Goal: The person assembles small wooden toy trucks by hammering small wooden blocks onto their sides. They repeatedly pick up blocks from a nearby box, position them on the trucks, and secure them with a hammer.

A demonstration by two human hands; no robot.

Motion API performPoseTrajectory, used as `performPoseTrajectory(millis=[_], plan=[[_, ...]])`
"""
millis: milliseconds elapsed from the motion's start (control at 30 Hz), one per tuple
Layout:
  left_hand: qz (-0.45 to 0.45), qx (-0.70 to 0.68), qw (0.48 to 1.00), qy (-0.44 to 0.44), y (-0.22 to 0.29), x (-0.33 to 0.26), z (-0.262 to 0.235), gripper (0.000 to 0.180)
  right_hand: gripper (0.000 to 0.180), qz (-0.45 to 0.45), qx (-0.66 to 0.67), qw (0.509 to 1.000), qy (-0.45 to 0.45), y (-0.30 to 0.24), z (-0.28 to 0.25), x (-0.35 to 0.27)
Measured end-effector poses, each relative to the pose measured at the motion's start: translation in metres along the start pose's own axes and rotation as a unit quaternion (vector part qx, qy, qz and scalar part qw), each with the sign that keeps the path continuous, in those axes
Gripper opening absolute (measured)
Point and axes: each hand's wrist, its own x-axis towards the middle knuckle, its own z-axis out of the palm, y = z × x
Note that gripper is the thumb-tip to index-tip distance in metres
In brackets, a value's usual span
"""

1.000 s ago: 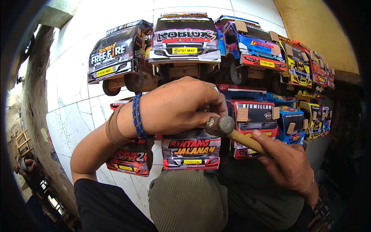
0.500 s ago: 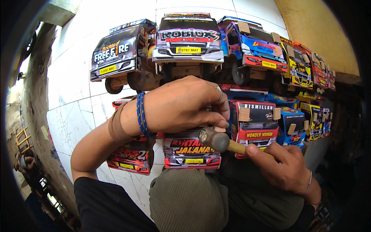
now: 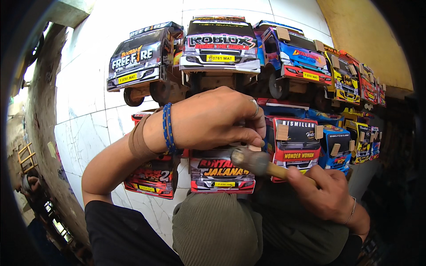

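My right hand (image 3: 323,193) is wrapped round the wooden handle of a hammer (image 3: 252,161). The hammer's metal head, a little blurred, hovers in front of a red and black toy truck (image 3: 222,174) close to my knees. Reaching across the truck's top, my left hand (image 3: 213,117) has thumb and fingers pinched on a small wooden block (image 3: 255,148) at the upper right of the truck's front. Only a bit of that block shows below the thumb. To the right stands a red toy truck (image 3: 296,144) with two wooden blocks on its windscreen.
A farther row of toy trucks includes a grey and white one (image 3: 135,60), a black and white one (image 3: 219,48) and a blue and red one (image 3: 295,55). Several more stand at right, beside a yellow wall (image 3: 368,40). White tiles (image 3: 80,95) cover the floor.
The hammer head has shifted slightly to the right and is more blurred. My left hand keeps its pinch at the same spot on the truck. The whole view has shifted a little.
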Motion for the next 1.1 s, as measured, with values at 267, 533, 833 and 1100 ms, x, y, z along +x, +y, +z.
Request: performPoseTrajectory(millis=[267, 533, 833, 1100], plan=[[-0.006, -0.025, 1.0, -0.004, 0.002, 0.0, -0.001, 0.022, 0.064, 0.026, -0.023, 0.999, 0.025, -0.005, 0.002, 0.001], [0.013, 0.027, 1.0, -0.003, -0.003, 0.001, -0.002, 0.021, 0.065, 0.043, -0.053, 0.998, -0.009, -0.009, 0.004, -0.006], [0.001, 0.011, 1.0, -0.011, -0.002, 0.001, -0.002, 0.021, 0.067, 0.017, -0.082, 0.996, 0.014, -0.013, 0.005, 0.003], [0.026, 0.049, 0.998, 0.006, -0.001, 0.001, -0.003, 0.021, 0.068, 0.082, -0.029, 0.994, -0.06, -0.004, -0.008, -0.02]])
